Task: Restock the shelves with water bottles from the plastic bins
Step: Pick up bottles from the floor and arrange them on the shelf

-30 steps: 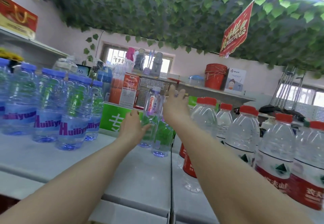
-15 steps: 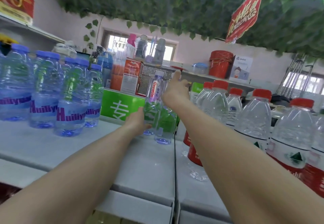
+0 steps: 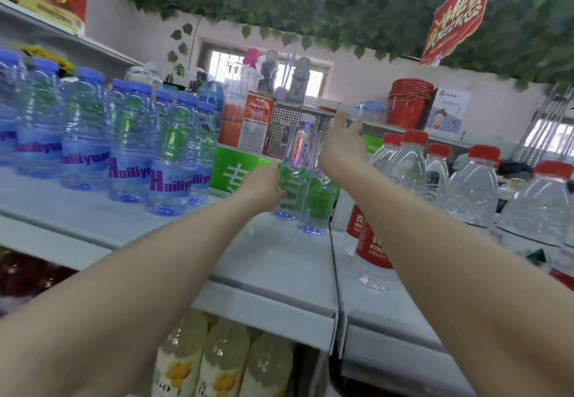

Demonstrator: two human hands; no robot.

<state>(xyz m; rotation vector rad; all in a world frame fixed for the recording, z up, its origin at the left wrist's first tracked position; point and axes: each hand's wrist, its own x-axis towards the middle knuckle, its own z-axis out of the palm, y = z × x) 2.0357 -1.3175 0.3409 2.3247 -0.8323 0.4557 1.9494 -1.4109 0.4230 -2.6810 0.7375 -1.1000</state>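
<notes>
1. Her left hand grips the slim clear bottle low on its body, standing it upright at the back of the white shelf.
2. The right hand, fingers spread and empty, hovers at the bottle's three o'clock, probably guarding against a tip.
3. Blue-capped bottles crowd nine o'clock.

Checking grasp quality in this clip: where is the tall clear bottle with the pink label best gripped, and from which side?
Grip the tall clear bottle with the pink label round its straight lower body, from the left, as the left hand does; another bottle crowds its right.
</notes>
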